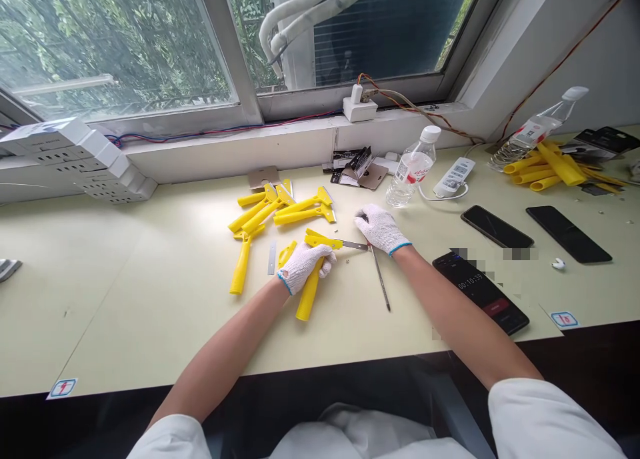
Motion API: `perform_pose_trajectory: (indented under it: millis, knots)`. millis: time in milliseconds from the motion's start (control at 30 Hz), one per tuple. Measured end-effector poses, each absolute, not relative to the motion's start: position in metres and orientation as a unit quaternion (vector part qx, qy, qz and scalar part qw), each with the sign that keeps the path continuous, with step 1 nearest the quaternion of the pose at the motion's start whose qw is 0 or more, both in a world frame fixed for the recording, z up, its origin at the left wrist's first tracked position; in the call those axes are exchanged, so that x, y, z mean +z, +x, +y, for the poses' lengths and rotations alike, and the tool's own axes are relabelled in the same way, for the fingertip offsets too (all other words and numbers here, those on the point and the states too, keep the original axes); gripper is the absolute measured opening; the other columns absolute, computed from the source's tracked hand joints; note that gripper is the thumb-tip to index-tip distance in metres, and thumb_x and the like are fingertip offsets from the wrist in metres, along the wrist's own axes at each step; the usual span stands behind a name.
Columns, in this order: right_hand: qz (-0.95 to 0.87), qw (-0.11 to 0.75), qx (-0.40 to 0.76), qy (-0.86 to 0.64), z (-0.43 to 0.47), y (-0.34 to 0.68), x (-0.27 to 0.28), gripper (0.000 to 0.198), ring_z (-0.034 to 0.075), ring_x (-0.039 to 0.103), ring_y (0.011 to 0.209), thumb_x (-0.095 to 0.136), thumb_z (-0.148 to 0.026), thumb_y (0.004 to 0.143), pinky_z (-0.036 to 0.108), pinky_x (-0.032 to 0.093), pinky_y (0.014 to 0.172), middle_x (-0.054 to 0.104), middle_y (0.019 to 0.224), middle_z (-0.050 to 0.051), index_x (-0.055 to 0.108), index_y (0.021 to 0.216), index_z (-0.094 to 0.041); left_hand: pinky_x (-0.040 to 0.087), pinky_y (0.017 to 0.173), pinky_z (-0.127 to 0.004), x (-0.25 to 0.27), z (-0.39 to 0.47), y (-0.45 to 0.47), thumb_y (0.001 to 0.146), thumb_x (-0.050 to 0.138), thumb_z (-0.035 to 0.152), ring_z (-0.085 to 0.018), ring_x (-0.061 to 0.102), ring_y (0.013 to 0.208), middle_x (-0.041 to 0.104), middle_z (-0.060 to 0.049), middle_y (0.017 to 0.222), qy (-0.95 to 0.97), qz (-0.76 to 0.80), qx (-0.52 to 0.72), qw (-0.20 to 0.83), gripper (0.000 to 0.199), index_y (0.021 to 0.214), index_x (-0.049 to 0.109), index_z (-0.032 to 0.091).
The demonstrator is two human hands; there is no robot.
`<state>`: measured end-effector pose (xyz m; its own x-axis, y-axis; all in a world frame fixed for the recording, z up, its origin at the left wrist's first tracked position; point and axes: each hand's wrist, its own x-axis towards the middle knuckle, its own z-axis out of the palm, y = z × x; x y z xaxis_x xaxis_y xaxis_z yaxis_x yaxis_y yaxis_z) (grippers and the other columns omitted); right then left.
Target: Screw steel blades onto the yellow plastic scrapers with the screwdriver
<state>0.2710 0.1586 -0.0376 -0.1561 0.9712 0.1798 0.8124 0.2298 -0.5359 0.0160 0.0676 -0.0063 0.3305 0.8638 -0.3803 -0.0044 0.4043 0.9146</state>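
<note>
My gloved left hand (303, 265) is closed around a yellow scraper (309, 295), whose handle points down toward the table's front edge. From the scraper's head a metal blade (354, 245) sticks out to the right. My gloved right hand (377, 227) is above the blade's far end with its fingers curled together; what they hold, if anything, is hidden. Just below it lies a thin screwdriver (380, 279). A loose blade (271, 257) and a small yellow scraper part (287, 253) lie left of my left hand. Several yellow scrapers (260, 212) are grouped behind it.
A water bottle (411, 169), a power strip (454, 177) and torn black packaging (357, 167) stand at the back. Phones (480, 292) lie on the right, beyond them yellow handles (550, 165) and another bottle (530, 135). White boxes (85, 159) are stacked at the left.
</note>
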Motion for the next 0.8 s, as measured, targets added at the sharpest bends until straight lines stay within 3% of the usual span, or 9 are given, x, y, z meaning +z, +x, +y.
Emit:
perform_pose_trajectory:
  millis: [100, 267, 367, 533, 600, 667, 733, 800]
  knots:
    - [-0.770, 0.243, 0.152, -0.570, 0.155, 0.275, -0.029, 0.032, 0.032, 0.063, 0.120, 0.058, -0.031, 0.104, 0.043, 0.046, 0.110, 0.074, 0.125, 0.019, 0.078, 0.121, -0.012, 0.040, 0.052, -0.026, -0.009, 0.067, 0.014, 0.088, 0.069, 0.036, -0.012, 0.053, 0.051, 0.062, -0.004, 0.061, 0.448, 0.483, 0.322, 0.680, 0.022, 0.076, 0.072, 0.017]
    - [-0.864, 0.163, 0.175, -0.444, 0.140, 0.282, -0.009, 0.030, 0.036, 0.057, 0.126, 0.072, -0.045, 0.098, 0.049, 0.043, 0.115, 0.073, 0.125, 0.013, 0.084, 0.113, -0.022, 0.040, 0.051, -0.025, -0.007, 0.065, 0.014, 0.088, 0.070, 0.035, -0.012, 0.053, 0.050, 0.062, -0.003, 0.060, 0.445, 0.478, 0.329, 0.682, 0.022, 0.076, 0.071, 0.017]
    - [-0.879, 0.124, 0.168, -0.428, 0.133, 0.278, -0.003, 0.026, 0.038, 0.054, 0.131, 0.082, -0.048, 0.088, 0.053, 0.040, 0.116, 0.070, 0.137, 0.012, 0.083, 0.097, -0.024, 0.040, 0.051, -0.026, -0.005, 0.064, 0.015, 0.087, 0.070, 0.034, -0.012, 0.053, 0.050, 0.062, -0.004, 0.060, 0.437, 0.481, 0.336, 0.681, 0.020, 0.075, 0.071, 0.017]
    - [-0.880, 0.138, 0.184, -0.416, 0.130, 0.269, -0.002, 0.024, 0.032, 0.057, 0.119, 0.079, -0.037, 0.088, 0.049, 0.042, 0.110, 0.074, 0.119, 0.010, 0.070, 0.071, -0.022, 0.040, 0.050, -0.025, -0.005, 0.063, 0.015, 0.086, 0.070, 0.034, -0.012, 0.053, 0.050, 0.062, -0.003, 0.061, 0.424, 0.478, 0.350, 0.685, 0.020, 0.076, 0.069, 0.017]
    - [-0.856, 0.193, 0.230, -0.422, 0.130, 0.268, -0.001, 0.028, 0.030, 0.060, 0.113, 0.078, -0.039, 0.088, 0.045, 0.047, 0.104, 0.073, 0.108, 0.009, 0.068, 0.068, -0.022, 0.039, 0.050, -0.025, -0.004, 0.062, 0.015, 0.087, 0.071, 0.035, -0.011, 0.053, 0.050, 0.062, -0.003, 0.062, 0.417, 0.477, 0.364, 0.683, 0.020, 0.077, 0.069, 0.017]
    - [-0.805, 0.257, 0.308, -0.439, 0.130, 0.270, 0.001, 0.032, 0.026, 0.063, 0.099, 0.077, -0.045, 0.090, 0.040, 0.053, 0.087, 0.070, 0.097, 0.008, 0.068, 0.070, -0.022, 0.040, 0.050, -0.025, -0.003, 0.059, 0.014, 0.087, 0.071, 0.035, -0.011, 0.052, 0.050, 0.063, -0.003, 0.062, 0.412, 0.475, 0.371, 0.684, 0.021, 0.078, 0.069, 0.016]
    - [-0.732, 0.309, 0.394, -0.462, 0.128, 0.270, 0.002, 0.035, 0.022, 0.061, 0.076, 0.078, -0.052, 0.090, 0.035, 0.049, 0.067, 0.066, 0.083, 0.005, 0.070, 0.076, -0.021, 0.040, 0.051, -0.025, -0.001, 0.054, 0.013, 0.088, 0.071, 0.037, -0.011, 0.052, 0.050, 0.063, -0.003, 0.062, 0.412, 0.472, 0.366, 0.688, 0.022, 0.079, 0.069, 0.016]
    - [-0.672, 0.348, 0.451, -0.473, 0.128, 0.267, 0.005, 0.039, 0.016, 0.050, 0.059, 0.080, -0.056, 0.090, 0.032, 0.040, 0.057, 0.058, 0.069, 0.000, 0.069, 0.079, -0.020, 0.041, 0.052, -0.025, -0.001, 0.048, 0.012, 0.089, 0.071, 0.038, -0.012, 0.053, 0.050, 0.062, -0.003, 0.060, 0.422, 0.467, 0.353, 0.692, 0.024, 0.078, 0.070, 0.016]
